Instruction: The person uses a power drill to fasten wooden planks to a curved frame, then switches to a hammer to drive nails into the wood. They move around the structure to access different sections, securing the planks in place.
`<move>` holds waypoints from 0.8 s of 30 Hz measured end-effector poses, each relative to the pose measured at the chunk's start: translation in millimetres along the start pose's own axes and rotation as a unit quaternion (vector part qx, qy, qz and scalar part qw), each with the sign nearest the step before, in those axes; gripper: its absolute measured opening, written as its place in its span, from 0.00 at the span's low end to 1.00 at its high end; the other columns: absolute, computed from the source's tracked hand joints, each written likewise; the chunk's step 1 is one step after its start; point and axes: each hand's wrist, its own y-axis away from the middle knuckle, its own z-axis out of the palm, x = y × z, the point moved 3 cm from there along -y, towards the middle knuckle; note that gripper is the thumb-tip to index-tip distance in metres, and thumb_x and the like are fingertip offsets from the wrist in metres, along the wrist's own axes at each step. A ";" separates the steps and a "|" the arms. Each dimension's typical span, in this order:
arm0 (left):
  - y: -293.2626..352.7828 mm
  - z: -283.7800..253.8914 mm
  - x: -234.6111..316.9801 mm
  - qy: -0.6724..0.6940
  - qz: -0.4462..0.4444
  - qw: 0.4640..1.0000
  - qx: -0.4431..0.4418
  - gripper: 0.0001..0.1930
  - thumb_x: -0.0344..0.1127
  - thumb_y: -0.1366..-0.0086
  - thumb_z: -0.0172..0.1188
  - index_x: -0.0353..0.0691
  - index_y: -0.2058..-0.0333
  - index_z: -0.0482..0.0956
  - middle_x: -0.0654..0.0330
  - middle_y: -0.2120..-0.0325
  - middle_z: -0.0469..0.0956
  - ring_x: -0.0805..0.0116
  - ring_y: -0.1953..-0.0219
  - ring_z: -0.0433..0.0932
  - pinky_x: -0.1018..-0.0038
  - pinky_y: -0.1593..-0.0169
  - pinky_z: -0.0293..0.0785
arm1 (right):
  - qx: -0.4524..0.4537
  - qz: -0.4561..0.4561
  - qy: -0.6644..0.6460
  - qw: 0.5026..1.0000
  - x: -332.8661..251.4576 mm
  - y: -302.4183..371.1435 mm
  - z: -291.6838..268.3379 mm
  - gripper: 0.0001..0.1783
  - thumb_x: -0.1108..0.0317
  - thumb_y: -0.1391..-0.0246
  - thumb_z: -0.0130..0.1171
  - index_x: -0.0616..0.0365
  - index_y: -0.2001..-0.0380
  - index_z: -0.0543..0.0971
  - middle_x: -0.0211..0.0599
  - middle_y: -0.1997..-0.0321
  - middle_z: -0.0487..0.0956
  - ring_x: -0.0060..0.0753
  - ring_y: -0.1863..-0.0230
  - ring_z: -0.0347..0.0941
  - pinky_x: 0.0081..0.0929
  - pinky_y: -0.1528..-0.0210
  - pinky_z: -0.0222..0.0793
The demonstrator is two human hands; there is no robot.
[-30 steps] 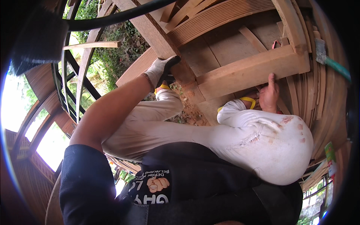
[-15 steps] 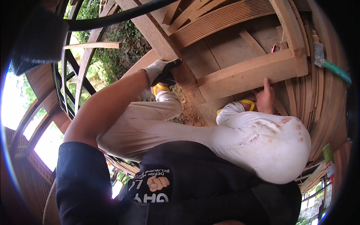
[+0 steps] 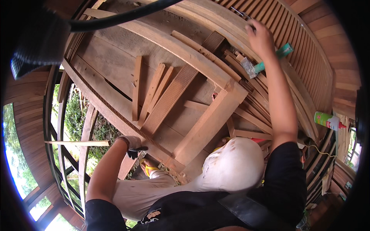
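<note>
My left hand (image 3: 133, 147), in a white and black glove, holds the near side of a large wooden frame (image 3: 210, 129), its fingers curled at the edge. My bare right hand (image 3: 262, 40) reaches far to the right, over a slatted wooden panel. Its fingers are pinched around something dark, mostly hidden. A thin metal tool (image 3: 239, 13) lies just beyond the fingertips; whether it joins what I pinch is unclear. Below that hand, a hammer (image 3: 263, 66) with a green handle rests on stacked wood strips.
Loose wooden strips (image 3: 137, 88) and a grooved board (image 3: 169, 100) lie inside the frame. The slatted panel (image 3: 304, 50) leans at the right. A green and white glue bottle (image 3: 327, 120) with a red cap stands out at far right. Greenery shows through a gap at left.
My right hand has left the frame's corner beside my knee and reached up and right to the slatted panel. The view has turned; my left hand remains at the frame.
</note>
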 end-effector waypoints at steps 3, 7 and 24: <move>54.5 -33.9 4.5 0.211 0.138 0.946 0.205 0.24 0.53 0.27 0.58 0.32 0.57 0.85 0.56 0.69 0.87 0.72 0.71 0.85 0.71 0.67 0.81 | -0.006 0.029 0.075 0.997 35.3 -58.9 28.6 0.13 0.60 0.38 0.59 0.53 0.56 0.83 0.48 0.55 0.84 0.55 0.50 0.80 0.50 0.49 0.75; 127.9 -45.0 -38.6 0.413 0.326 0.767 0.369 0.23 0.44 0.25 0.59 0.33 0.41 0.75 0.58 0.60 0.83 0.71 0.61 0.83 0.73 0.57 0.82 | -0.137 0.069 0.077 0.985 86.8 -96.6 86.7 0.16 0.61 0.39 0.60 0.51 0.50 0.83 0.52 0.54 0.84 0.55 0.50 0.81 0.47 0.49 0.75; 9.3 -131.9 12.8 0.190 0.155 0.743 0.622 0.17 0.47 0.34 0.62 0.44 0.53 0.84 0.49 0.60 0.85 0.51 0.53 0.84 0.59 0.47 0.78 | -0.140 0.133 -0.296 0.935 -26.5 90.9 108.1 0.14 0.66 0.32 0.57 0.58 0.48 0.80 0.37 0.55 0.84 0.29 0.52 0.79 0.30 0.46 0.74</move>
